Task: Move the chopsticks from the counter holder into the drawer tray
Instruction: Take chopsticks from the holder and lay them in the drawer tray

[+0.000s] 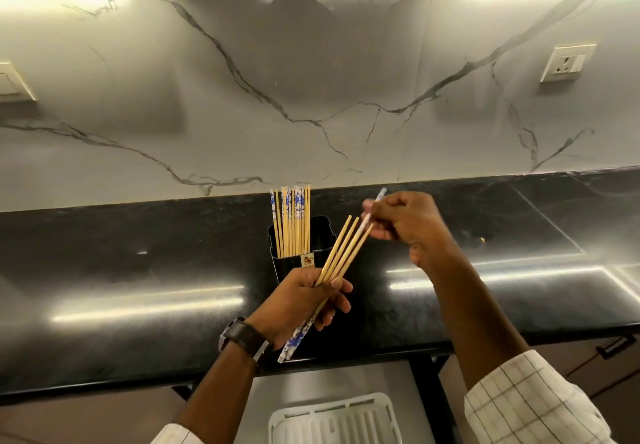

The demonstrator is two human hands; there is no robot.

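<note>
A black rectangular holder [323, 236] stands on the dark counter and keeps several bamboo chopsticks [292, 218] with blue-and-white tops upright. In front of it, my left hand [304, 300] grips a bundle of several chopsticks [341, 253], bamboo tips fanned up and right, patterned ends pointing down. My right hand [403, 224] is up to the right, fingers closed on one chopstick [374, 206] whose lower end meets the bundle's tips. Below the counter edge lies a white slotted tray [332, 419] in the open drawer.
The glossy black counter [138, 288] runs the whole width under a marble backsplash. Wall sockets sit at the right [568, 63] and the far left [14, 82]. The open drawer [329, 381] lies directly below my hands.
</note>
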